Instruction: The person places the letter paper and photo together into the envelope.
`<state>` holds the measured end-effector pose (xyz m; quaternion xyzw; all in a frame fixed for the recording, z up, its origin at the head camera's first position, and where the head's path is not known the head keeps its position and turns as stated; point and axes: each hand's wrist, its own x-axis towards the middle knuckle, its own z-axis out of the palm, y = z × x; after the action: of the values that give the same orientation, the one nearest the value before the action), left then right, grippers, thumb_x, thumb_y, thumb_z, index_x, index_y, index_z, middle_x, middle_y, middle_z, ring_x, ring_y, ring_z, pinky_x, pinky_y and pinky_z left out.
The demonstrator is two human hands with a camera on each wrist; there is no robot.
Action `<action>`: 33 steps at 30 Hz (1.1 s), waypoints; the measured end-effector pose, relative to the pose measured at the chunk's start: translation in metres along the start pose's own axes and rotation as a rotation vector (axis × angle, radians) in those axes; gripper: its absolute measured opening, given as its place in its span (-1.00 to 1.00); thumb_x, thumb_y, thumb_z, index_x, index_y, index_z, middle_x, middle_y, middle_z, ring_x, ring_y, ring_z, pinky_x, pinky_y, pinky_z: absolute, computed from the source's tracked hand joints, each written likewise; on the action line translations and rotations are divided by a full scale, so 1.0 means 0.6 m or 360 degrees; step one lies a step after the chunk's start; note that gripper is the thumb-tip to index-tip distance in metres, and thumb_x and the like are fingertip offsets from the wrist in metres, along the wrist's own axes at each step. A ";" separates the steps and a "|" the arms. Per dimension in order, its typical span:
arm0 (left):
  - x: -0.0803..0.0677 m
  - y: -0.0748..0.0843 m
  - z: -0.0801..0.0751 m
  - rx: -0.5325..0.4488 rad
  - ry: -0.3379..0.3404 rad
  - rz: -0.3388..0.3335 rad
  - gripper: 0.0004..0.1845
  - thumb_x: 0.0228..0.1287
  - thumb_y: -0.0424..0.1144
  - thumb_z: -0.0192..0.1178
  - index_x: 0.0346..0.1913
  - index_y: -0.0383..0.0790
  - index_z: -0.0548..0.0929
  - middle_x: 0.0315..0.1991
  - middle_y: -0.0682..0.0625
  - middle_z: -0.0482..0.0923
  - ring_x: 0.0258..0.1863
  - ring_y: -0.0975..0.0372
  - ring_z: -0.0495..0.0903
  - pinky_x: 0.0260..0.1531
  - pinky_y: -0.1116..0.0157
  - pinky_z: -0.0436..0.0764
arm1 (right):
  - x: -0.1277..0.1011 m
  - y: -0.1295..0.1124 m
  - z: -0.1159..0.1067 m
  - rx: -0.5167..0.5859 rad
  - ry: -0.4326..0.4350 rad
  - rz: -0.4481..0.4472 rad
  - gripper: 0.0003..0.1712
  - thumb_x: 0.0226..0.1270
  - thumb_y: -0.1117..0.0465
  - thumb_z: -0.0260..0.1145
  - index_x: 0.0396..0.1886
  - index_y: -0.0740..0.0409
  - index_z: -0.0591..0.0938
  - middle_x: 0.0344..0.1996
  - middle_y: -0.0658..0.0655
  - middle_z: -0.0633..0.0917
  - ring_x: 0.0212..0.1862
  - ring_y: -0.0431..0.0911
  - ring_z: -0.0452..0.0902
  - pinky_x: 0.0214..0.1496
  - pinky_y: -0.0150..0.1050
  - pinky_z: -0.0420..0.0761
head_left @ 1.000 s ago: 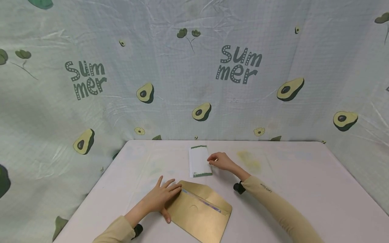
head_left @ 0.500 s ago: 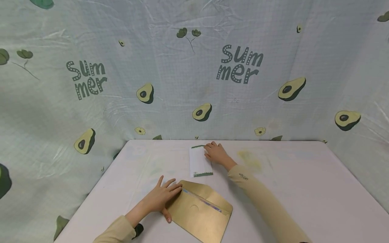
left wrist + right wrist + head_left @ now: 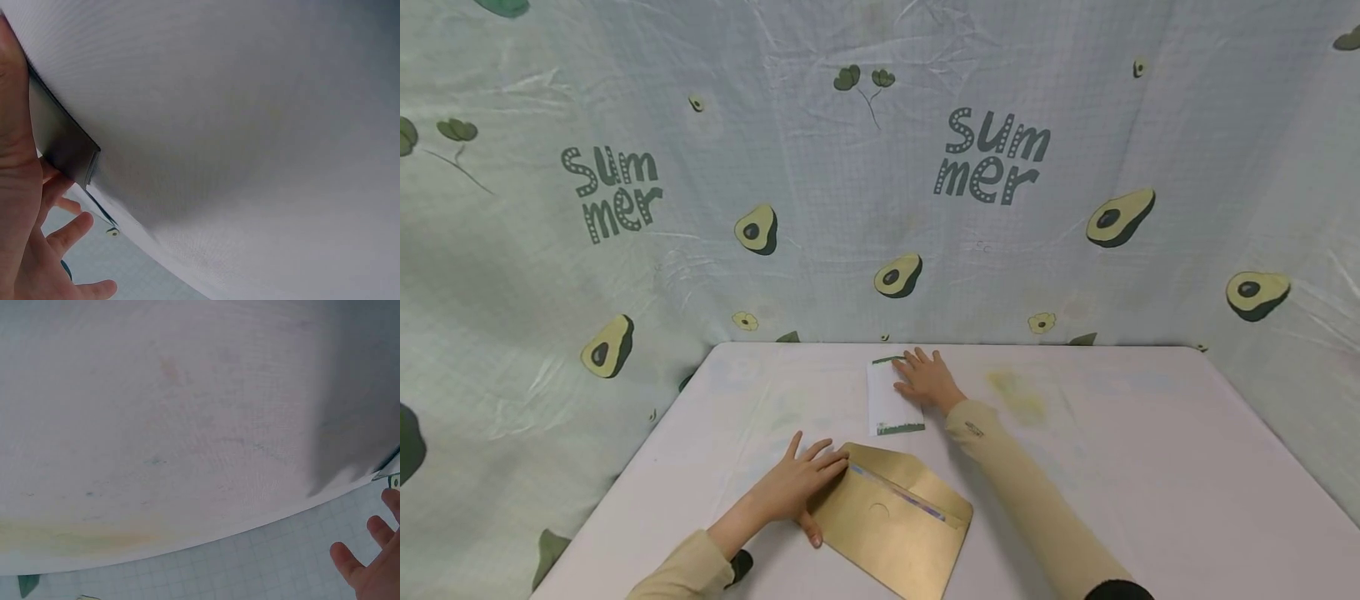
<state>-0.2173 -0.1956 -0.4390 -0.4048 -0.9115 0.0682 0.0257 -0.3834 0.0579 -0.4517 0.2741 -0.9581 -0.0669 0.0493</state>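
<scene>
A gold paper envelope (image 3: 891,525) lies on the table with its flap unfolded, and a strip with a coloured edge (image 3: 898,493) shows in its mouth. My left hand (image 3: 797,482) rests along the envelope's left side, fingers spread and thumb by the lower left edge. In the left wrist view a corner of the envelope (image 3: 62,137) reaches out past the palm to the fingers. Farther back lies a white paper sheet (image 3: 889,404) with green bands at its two ends. Over its upper right part, my right hand (image 3: 931,381) stretches out with fingers spread.
The table (image 3: 1120,450) has a pale cover with a yellow stain (image 3: 1017,396) right of the sheet. Behind the far edge hangs a curtain (image 3: 820,167) printed with avocados and lettering. A black wrist device (image 3: 741,568) shows under the left sleeve.
My right hand has moved from the sheet's right edge to its upper right part, and its fingers have spread. The left hand and the envelope have stayed put.
</scene>
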 end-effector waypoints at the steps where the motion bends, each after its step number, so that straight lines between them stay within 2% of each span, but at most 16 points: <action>1: 0.000 0.000 0.000 0.0000 0.0006 0.0003 0.21 -0.62 0.45 0.21 0.24 -0.22 0.32 0.24 -0.09 0.31 0.24 -0.04 0.24 0.06 -0.27 0.15 | 0.001 0.001 0.001 0.0001 -0.0015 0.0019 -0.35 0.35 -0.21 -0.20 0.35 -0.04 0.17 0.31 0.12 0.26 0.36 0.06 0.09 0.28 0.09 0.15; 7: 0.000 -0.001 0.002 -0.0019 0.0048 0.0025 0.20 -0.63 0.44 0.22 0.22 -0.25 0.33 0.22 -0.11 0.33 0.22 -0.06 0.25 0.03 -0.29 0.16 | 0.007 0.003 0.009 0.0044 -0.0156 0.0085 -0.29 0.32 -0.27 -0.24 0.38 -0.07 0.09 0.35 0.11 0.20 0.38 0.05 0.02 0.32 0.10 0.08; 13: 0.000 0.001 -0.002 -0.0026 0.0011 0.0005 0.20 -0.62 0.44 0.22 0.24 -0.23 0.31 0.24 -0.09 0.31 0.24 -0.05 0.23 0.05 -0.29 0.15 | 0.004 -0.001 0.009 0.0068 -0.0167 0.0103 -0.27 0.29 -0.29 -0.20 0.38 -0.11 0.06 0.35 0.13 0.17 0.39 0.07 0.01 0.31 0.10 0.10; 19: -0.001 0.003 -0.006 -0.0018 -0.0030 -0.0022 0.20 -0.62 0.44 0.23 0.24 -0.22 0.32 0.24 -0.09 0.31 0.25 -0.04 0.23 0.06 -0.27 0.16 | 0.000 -0.004 0.002 0.0110 -0.0164 0.0090 -0.23 0.24 -0.33 -0.15 0.38 -0.15 0.05 0.30 0.15 0.26 0.35 0.09 0.09 0.25 0.09 0.18; 26: -0.002 0.003 -0.005 0.0001 -0.0022 -0.0023 0.20 -0.63 0.45 0.22 0.24 -0.21 0.32 0.23 -0.07 0.31 0.25 -0.03 0.23 0.07 -0.27 0.15 | 0.000 -0.006 -0.007 0.0056 -0.0194 0.0144 -0.02 0.10 -0.46 -0.12 0.40 -0.01 0.00 0.34 0.15 0.18 0.37 0.10 0.02 0.26 0.06 0.19; 33: 0.000 0.002 -0.002 0.0005 -0.0014 -0.0010 0.21 -0.63 0.46 0.21 0.24 -0.21 0.32 0.23 -0.07 0.31 0.25 -0.03 0.23 0.06 -0.27 0.15 | 0.001 -0.003 -0.005 -0.0023 -0.0134 0.0176 0.07 -0.01 -0.53 -0.10 0.33 0.12 0.18 0.33 0.11 0.19 0.34 0.10 0.05 0.19 0.02 0.26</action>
<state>-0.2159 -0.1947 -0.4378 -0.4016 -0.9127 0.0714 0.0226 -0.3823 0.0558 -0.4489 0.2172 -0.9725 -0.0824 0.0145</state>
